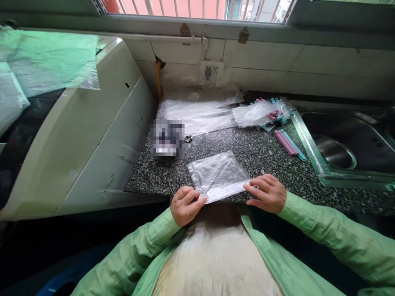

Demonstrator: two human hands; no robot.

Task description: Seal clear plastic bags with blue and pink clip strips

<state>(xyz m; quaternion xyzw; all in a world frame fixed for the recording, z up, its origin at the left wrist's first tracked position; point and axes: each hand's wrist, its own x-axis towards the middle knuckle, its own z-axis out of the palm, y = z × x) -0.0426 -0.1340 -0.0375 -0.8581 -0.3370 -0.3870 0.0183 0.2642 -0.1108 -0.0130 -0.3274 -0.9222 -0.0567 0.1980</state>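
A clear plastic bag lies flat at the front of the speckled counter, its near edge toward me. My left hand is closed at the bag's near left corner, with thumb and forefinger on it. At the near right corner, my right hand has its fingers stretched out. A fingertip there touches the bag's edge, while the thumb stays apart, below that edge. Both sleeves are light green.
Plastic sheets lie at the back. Pink and teal strips are near the steel sink, beside a clear bag and more strips. A blurred-out object is left. A cream-coloured appliance bounds the counter's left side.
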